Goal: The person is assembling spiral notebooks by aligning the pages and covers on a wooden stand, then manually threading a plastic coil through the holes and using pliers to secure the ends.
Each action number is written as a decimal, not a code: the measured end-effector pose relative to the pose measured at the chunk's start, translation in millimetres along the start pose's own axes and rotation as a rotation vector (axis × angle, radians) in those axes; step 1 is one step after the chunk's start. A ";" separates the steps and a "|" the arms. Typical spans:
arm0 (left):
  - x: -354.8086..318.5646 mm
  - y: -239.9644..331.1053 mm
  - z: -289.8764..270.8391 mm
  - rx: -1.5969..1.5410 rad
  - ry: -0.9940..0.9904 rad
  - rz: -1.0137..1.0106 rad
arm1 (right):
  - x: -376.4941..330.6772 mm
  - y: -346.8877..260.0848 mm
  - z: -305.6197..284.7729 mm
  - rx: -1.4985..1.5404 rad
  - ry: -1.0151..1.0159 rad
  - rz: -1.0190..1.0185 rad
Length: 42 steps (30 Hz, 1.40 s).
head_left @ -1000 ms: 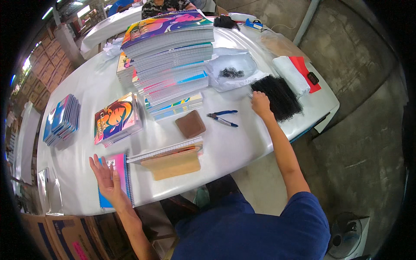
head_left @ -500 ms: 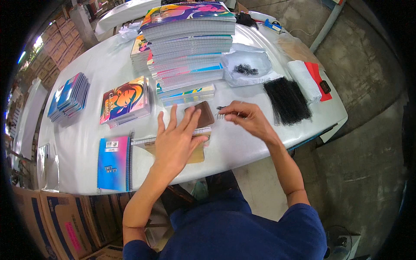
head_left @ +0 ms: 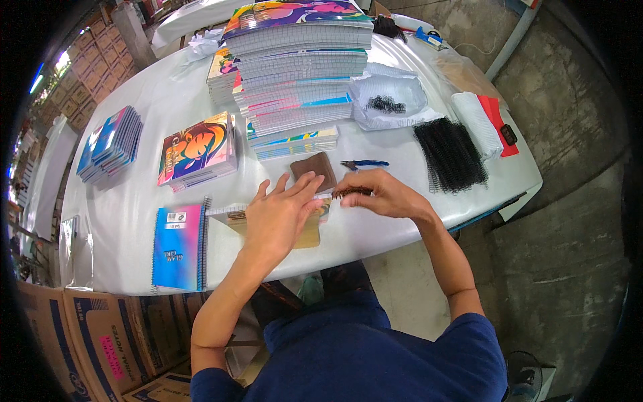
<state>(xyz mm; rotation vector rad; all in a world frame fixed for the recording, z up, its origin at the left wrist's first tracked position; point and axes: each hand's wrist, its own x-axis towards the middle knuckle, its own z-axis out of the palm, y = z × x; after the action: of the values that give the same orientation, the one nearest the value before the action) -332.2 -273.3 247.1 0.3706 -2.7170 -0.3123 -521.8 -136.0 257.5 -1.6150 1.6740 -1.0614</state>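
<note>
My left hand (head_left: pixel 276 213) lies with fingers spread on an unbound notebook block (head_left: pixel 309 236) with a tan cover, near the table's front edge. In my right hand (head_left: pixel 383 193) a short dark spiral binding coil (head_left: pixel 351 192) is pinched between thumb and fingers, close to the block's right end. Just beyond my left fingertips sits a brown square pad (head_left: pixel 313 169). Blue-handled cutting pliers (head_left: pixel 367 163) lie behind my right hand. To the left rests a blue and pink spiral notebook (head_left: pixel 179 249), bound along its sides.
A tall stack of printed notebook blocks (head_left: pixel 295 74) stands at the back, with a shorter stack (head_left: pixel 197 151) to its left. Farther left are blue notebooks (head_left: pixel 110 144). At right lie many black coils (head_left: pixel 450 154) and a white bag (head_left: pixel 388 100). Cardboard boxes (head_left: pixel 107 335) stand lower left.
My right hand has moved nearer and slightly left, bringing the coil to the block's end. The pliers now show fully behind it. My left hand stays on the block.
</note>
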 end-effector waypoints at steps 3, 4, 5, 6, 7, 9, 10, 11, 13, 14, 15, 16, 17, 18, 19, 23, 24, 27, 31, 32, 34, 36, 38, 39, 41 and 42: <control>-0.2 1.6 1.4 0.007 0.029 0.007 | -2.4 -3.4 12.5 -0.168 0.178 -0.149; -0.8 1.9 2.2 0.014 0.038 0.014 | -4.9 -7.0 12.1 -0.230 0.160 -0.117; -1.7 2.4 2.6 0.032 0.046 0.023 | -6.8 -9.0 12.3 -0.292 0.142 -0.085; -2.7 3.0 2.8 0.049 0.053 0.032 | -7.5 -8.7 14.3 -0.304 0.180 -0.120; -3.8 2.9 2.2 0.068 0.062 0.039 | -6.7 -8.6 17.2 -0.315 0.217 -0.158; -2.9 8.5 6.8 0.039 0.121 0.134 | -4.4 -11.1 16.7 -0.243 0.094 -0.107; -3.5 11.4 7.5 0.031 0.153 0.171 | -0.5 -15.2 10.6 -0.159 -0.074 -0.025; -2.9 16.5 6.6 0.031 0.044 0.145 | 1.8 -17.0 1.4 -0.082 -0.234 0.066; -2.6 24.9 2.5 0.029 -0.172 0.096 | 14.9 -0.7 -19.9 0.075 -0.405 0.240; -2.7 22.6 5.7 0.075 -0.132 0.113 | 23.9 18.8 -26.7 -0.010 -0.347 0.192; -4.2 17.7 11.2 0.125 -0.091 0.125 | 35.1 38.9 -30.4 -0.094 -0.293 0.140; -4.5 16.0 14.9 0.169 -0.053 0.140 | 47.6 60.0 -31.4 -0.252 -0.263 0.006; -2.1 19.6 13.3 0.184 0.015 0.181 | 60.2 82.3 -29.5 -0.410 -0.226 -0.123; 1.0 23.0 9.7 0.204 0.082 0.218 | 71.3 100.0 -23.3 -0.565 -0.189 -0.259; 4.2 24.5 6.5 0.225 0.154 0.257 | 76.6 111.5 -13.1 -0.646 -0.175 -0.291; -0.4 18.9 13.2 0.177 -0.095 0.203 | 88.2 110.6 11.2 -0.697 -0.282 -0.134; 0.0 15.2 16.5 0.145 -0.101 0.168 | 90.3 112.4 8.8 -0.657 -0.300 -0.088; -0.1 8.9 10.8 0.091 0.071 0.082 | 76.3 78.5 -23.9 -0.198 -0.335 0.147; -2.5 1.8 -0.4 -0.037 0.164 -0.095 | 42.1 27.4 -48.0 0.426 -0.507 -0.188; -3.4 0.5 0.9 -0.048 0.187 -0.089 | 42.9 20.2 -40.9 0.100 -0.483 -0.097; -1.8 -0.8 3.9 -0.075 0.247 -0.066 | 46.6 15.9 -34.0 0.016 -0.419 0.052; -2.2 0.1 0.5 -0.060 0.238 -0.081 | 40.2 26.7 -43.2 0.245 -0.393 -0.059; -4.3 -0.4 2.4 -0.043 0.247 -0.089 | 36.9 30.0 -36.1 0.332 -0.404 -0.115; -3.5 -1.7 5.2 -0.035 0.264 -0.079 | 36.4 30.0 -32.6 0.376 -0.411 -0.143; -5.3 -4.2 2.3 -0.019 0.263 -0.067 | 41.6 24.6 -24.2 0.160 -0.362 0.029; -7.3 -4.4 0.1 -0.020 0.252 -0.077 | 41.2 32.4 -23.1 0.236 -0.337 0.011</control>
<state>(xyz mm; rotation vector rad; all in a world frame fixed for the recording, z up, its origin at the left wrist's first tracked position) -324.8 -275.3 243.3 0.4761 -2.4563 -0.2925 -562.6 -174.7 246.9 -1.5296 1.2850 -0.8856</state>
